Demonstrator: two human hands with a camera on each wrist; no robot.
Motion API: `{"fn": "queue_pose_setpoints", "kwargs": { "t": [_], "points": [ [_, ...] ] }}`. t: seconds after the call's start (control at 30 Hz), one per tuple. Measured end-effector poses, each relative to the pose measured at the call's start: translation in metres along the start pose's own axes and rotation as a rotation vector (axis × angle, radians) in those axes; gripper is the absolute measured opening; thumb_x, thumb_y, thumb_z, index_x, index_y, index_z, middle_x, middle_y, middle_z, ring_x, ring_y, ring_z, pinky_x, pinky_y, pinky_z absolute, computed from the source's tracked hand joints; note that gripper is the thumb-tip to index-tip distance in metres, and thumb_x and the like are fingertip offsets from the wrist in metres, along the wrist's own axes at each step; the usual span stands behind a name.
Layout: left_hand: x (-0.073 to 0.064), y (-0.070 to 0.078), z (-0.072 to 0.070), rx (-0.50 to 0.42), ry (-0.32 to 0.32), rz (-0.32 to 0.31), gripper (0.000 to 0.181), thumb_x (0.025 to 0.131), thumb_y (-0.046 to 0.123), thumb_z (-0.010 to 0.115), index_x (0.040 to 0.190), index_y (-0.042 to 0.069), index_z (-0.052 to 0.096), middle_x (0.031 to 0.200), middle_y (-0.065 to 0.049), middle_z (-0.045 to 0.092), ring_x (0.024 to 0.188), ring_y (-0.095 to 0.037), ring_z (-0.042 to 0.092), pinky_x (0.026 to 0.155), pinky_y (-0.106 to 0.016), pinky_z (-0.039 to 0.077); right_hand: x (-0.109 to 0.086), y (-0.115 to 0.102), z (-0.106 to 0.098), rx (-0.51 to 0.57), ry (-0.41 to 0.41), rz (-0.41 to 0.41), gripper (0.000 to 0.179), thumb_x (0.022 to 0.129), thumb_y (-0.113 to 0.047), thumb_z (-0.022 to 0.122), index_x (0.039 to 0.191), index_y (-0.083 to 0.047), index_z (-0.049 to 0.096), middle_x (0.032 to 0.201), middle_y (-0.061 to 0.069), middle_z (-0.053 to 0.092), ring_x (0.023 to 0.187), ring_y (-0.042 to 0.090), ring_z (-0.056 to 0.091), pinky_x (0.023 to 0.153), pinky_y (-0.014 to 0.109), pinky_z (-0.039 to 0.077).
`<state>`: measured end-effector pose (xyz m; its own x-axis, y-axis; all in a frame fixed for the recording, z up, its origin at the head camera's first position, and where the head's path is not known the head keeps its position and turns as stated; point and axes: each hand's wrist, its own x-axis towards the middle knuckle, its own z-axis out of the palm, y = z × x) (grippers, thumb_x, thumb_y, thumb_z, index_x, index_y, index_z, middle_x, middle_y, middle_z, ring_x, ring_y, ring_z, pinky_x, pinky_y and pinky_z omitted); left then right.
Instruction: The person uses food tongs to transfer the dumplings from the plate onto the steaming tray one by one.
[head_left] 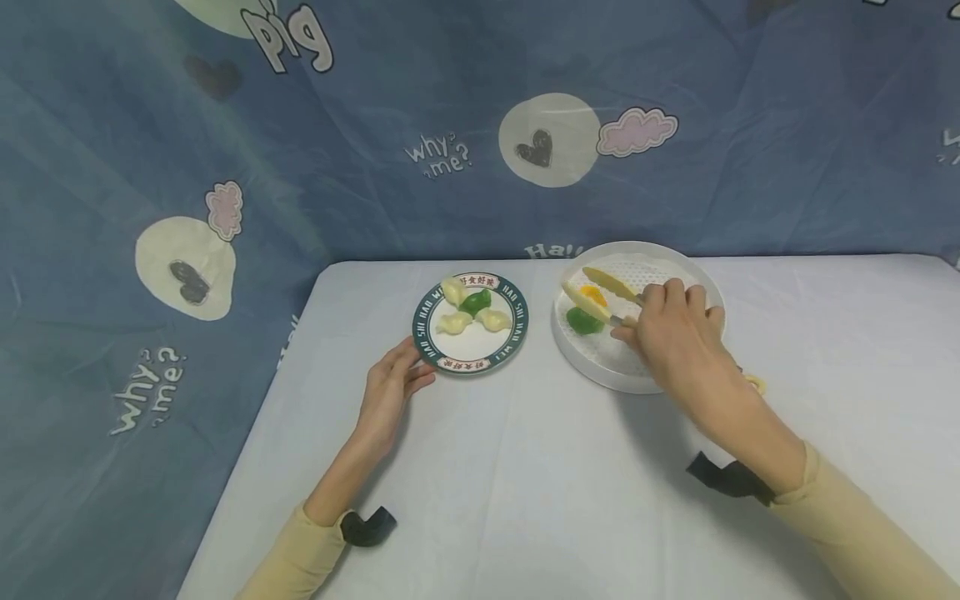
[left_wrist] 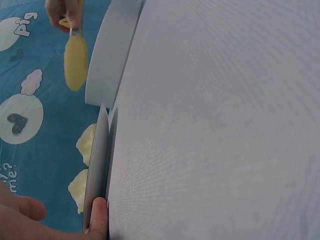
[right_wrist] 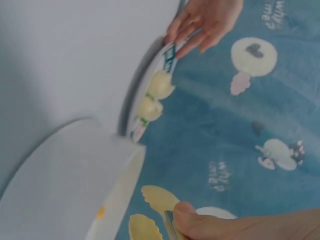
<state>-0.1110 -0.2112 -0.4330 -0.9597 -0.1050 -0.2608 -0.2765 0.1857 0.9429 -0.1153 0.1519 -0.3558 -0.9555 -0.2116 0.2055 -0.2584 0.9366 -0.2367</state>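
My right hand (head_left: 678, 333) grips tongs (head_left: 588, 302) with yellow tips, held low over a round white steamer tray (head_left: 637, 383). The tips stand apart, with an orange dumpling (head_left: 594, 295) seen between them. Beside it in the tray lies a green dumpling (head_left: 584, 322). To the left, my left hand (head_left: 386, 392) touches the lower left rim of a green-bordered plate (head_left: 465, 365); in the left wrist view one fingertip (left_wrist: 100, 212) is at the plate's edge. On that plate are a green dumpling (head_left: 476, 302) and three pale yellow dumplings (head_left: 493, 320).
A white cloth (head_left: 525, 500) covers the table. Blue printed fabric (head_left: 420, 83) hangs behind and along the left side. The tray's raised wall (left_wrist: 112, 55) stands to the right of the plate. Dark straps (head_left: 367, 527) stick out from both wrists.
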Motion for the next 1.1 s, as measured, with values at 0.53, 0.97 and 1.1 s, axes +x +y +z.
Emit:
{"fn": "queue_pose_setpoints", "kwargs": {
  "t": [0.53, 0.97, 1.1],
  "points": [
    [0.0, -0.001, -0.002, -0.024, -0.006, -0.007, 0.06, 0.118, 0.032, 0.038, 0.168, 0.002, 0.028, 0.157, -0.017, 0.051, 0.132, -0.028, 0.062, 0.11, -0.022, 0.062, 0.002, -0.052, 0.013, -0.041, -0.065, -0.12, 0.056, 0.1, -0.038, 0.076, 0.114, 0.012, 0.056, 0.096, 0.019, 0.049, 0.083, 0.032, 0.039, 0.059, 0.033, 0.029],
    [-0.001, -0.003, -0.001, -0.014, 0.005, -0.006, 0.061, 0.117, 0.033, 0.039, 0.169, 0.003, 0.028, 0.154, -0.017, 0.054, 0.132, -0.028, 0.063, 0.112, -0.025, 0.061, 0.014, -0.069, 0.035, -0.05, -0.054, -0.165, 0.051, 0.097, -0.04, 0.079, 0.102, 0.005, 0.057, 0.088, 0.015, 0.048, 0.081, 0.03, 0.04, 0.06, 0.031, 0.026],
    [0.0, -0.004, -0.001, -0.016, 0.005, -0.004, 0.061, 0.117, 0.034, 0.039, 0.169, 0.003, 0.029, 0.153, -0.017, 0.054, 0.132, -0.027, 0.063, 0.112, -0.024, 0.061, 0.018, -0.07, 0.041, -0.061, -0.04, -0.174, 0.051, 0.097, -0.041, 0.079, 0.1, 0.006, 0.057, 0.086, 0.014, 0.047, 0.08, 0.029, 0.04, 0.059, 0.032, 0.029]
  ]
}}
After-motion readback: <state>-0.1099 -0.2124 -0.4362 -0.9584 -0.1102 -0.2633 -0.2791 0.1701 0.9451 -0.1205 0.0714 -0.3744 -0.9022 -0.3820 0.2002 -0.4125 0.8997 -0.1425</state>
